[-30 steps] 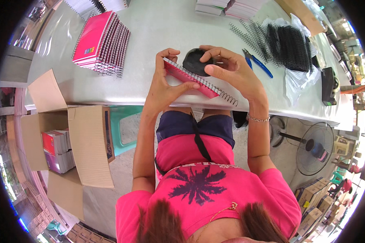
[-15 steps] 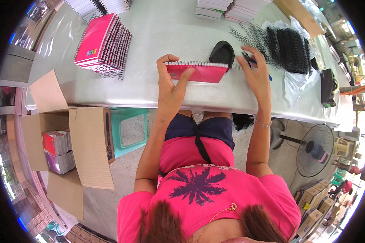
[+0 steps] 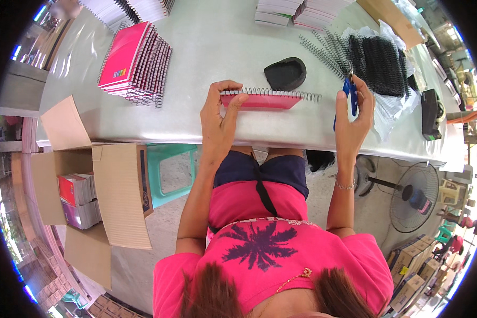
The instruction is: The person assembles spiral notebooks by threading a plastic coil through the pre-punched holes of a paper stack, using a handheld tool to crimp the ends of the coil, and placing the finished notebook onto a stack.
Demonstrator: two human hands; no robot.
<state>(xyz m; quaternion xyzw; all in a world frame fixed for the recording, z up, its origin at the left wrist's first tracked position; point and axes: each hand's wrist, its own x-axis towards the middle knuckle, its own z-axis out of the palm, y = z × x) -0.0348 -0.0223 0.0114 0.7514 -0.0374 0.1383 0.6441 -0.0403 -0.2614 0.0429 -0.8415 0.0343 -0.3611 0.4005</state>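
Notebook (image 3: 262, 99) now flat-edge on table (image 3: 206, 47) near front rim, no longer raised; left hand (image 3: 220, 119) clamps its left end, thumb over spiral; right hand (image 3: 352, 119) has risen with blue pliers (image 3: 351, 98), fingers closed round handles; black pad (image 3: 285, 73) just behind, loose coils (image 3: 323, 45) right, pink stack (image 3: 135, 63) left; step judged: coil-end trimming; next calls for jaws at wire's right tip.

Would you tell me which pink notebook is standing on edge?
The pink notebook in the left hand, spiral upward; the stacked notebooks lie flat.
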